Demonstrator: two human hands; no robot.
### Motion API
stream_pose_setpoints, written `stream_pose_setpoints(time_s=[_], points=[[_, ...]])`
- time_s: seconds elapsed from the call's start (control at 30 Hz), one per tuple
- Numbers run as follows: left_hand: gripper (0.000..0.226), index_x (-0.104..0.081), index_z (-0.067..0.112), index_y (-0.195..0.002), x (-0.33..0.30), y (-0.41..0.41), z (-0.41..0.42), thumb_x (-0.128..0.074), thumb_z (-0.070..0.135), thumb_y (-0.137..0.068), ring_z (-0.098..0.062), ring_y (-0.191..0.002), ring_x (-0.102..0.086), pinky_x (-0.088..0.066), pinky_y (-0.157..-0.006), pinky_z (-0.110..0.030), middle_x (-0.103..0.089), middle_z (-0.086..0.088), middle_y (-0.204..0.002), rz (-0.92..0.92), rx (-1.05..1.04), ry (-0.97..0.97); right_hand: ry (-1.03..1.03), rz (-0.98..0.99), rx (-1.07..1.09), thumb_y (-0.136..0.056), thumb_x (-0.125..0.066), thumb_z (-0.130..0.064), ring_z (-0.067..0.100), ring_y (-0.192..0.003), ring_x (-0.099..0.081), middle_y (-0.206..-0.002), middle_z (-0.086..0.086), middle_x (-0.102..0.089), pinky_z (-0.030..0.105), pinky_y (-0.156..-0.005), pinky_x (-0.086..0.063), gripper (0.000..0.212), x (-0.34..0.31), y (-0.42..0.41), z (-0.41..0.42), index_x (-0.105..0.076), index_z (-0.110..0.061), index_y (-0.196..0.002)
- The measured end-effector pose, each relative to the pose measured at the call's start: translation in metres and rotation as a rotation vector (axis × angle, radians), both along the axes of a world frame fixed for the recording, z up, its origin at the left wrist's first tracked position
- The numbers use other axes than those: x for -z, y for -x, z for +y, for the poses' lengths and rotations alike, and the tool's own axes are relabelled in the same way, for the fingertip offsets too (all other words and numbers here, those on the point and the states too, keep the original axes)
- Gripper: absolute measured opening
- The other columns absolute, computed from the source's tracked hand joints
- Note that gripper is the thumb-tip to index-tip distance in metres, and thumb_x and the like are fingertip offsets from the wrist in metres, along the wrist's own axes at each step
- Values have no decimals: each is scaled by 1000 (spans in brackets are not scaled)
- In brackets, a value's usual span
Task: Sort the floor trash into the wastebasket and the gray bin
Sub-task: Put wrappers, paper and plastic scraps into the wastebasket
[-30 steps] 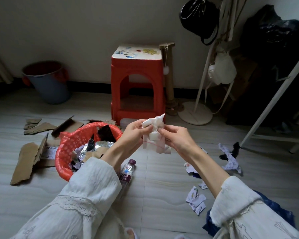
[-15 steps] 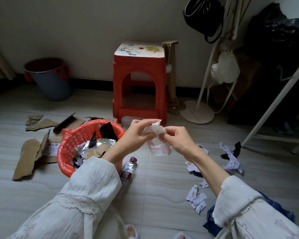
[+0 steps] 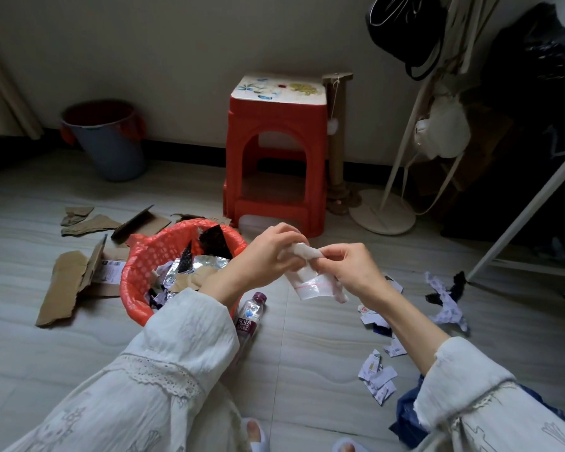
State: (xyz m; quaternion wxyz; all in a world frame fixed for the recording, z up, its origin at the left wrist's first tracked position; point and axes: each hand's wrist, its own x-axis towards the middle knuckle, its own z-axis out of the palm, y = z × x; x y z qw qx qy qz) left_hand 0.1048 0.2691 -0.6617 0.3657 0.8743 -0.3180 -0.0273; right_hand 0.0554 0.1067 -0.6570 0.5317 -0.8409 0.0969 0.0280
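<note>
Two hands meet in mid-air over the floor, both curled around one piece of trash. The left hand [image 3: 268, 256] pinches the upper end of a crumpled white plastic wrapper [image 3: 307, 272], and the right hand [image 3: 349, 272] grips it from the other side, thumb and fingers closed on the same wad; a clear flap with a thin red line hangs down below the knuckles.

Just left of the left wrist sits the red wastebasket [image 3: 137, 272], lined with a red bag and already holding foil, dark scraps and brown card. Touching or nearly touching its near side — directly beneath the left forearm — lies a small soda bottle [image 3: 250, 316] with a purple cap and label, on its side on the tiles. Further left of the basket, torn cardboard pieces [image 3: 66, 285] are scattered flat on the floor.

Well beyond the left hand, against the far wall, stands the gray bin [image 3: 108, 141], its inside lined in red. Straight ahead of both hands is a red plastic stool [image 3: 274, 151] with a pale painted top.

Below and to the right of the right hand, torn paper scraps [image 3: 377, 376] lie in small clusters, and farther right a larger white-and-black crumpled scrap [image 3: 446, 301] rests near a white rack leg — apart from the rest. Loose white sleeves cover both forearms.
</note>
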Motion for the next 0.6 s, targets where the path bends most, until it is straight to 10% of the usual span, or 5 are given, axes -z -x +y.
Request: stream_pose_setpoints(time_s=[0.2, 0.4, 0.6], points=[[14, -65, 10, -96, 4, 3, -2, -64, 15, -83, -13, -69, -54, -41, -61, -21, -63, -4, -79, 71, -68, 44, -51, 91, 37, -80, -69, -18, 9, -55, -52, -71, 0, -65, 18, -45, -35, 5, 1, 0, -4, -72, -15, -82], [10, -54, 8, -86, 4, 0, -8, -62, 12, -83, -7, -62, -48, -36, -56, -16, -53, 6, -70, 32, -231, 175, 143, 128, 123, -84, -55, -54, 13, -52, -38, -55, 3, -42, 26, -53, -30, 52, -5, -3, 0, -46, -13, -55], [17, -41, 9, -80, 2, 6, -14, -57, 5, -87, -20, -62, -43, -37, -55, -31, -44, -5, -80, -296, -241, 149, -647, 264, 282, -95, -51, -17, 18, -62, -64, -69, 12, -63, 41, -82, -53, 22, -19, 0, 5, -59, 2, -89]])
